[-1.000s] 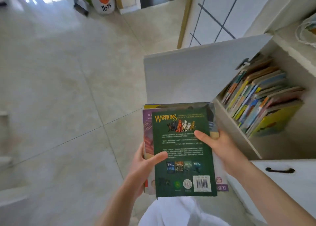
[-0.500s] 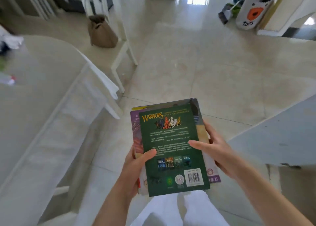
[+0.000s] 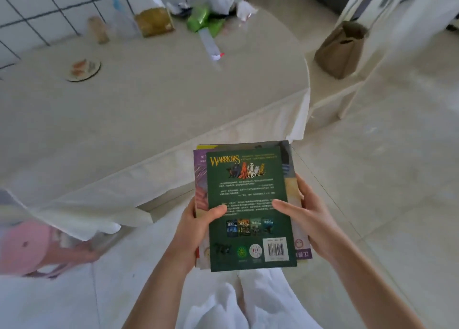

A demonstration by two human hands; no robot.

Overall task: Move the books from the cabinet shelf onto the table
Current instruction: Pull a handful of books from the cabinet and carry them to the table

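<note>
Both hands, the left hand [image 3: 196,226] and right hand [image 3: 309,225], clamp a small stack of paperback books [image 3: 248,204], green cover uppermost, perhaps four deep, thumbs steadying it, just short of the white-clothed round table [image 3: 154,110].

We note a round table [image 3: 154,100] under a pale cloth, a small plate [image 3: 83,69] of food near its left edge, bags and wrappers [image 3: 198,15] bunched at the far side by the tiled wall, a pale floor [image 3: 387,179] beside it
</note>
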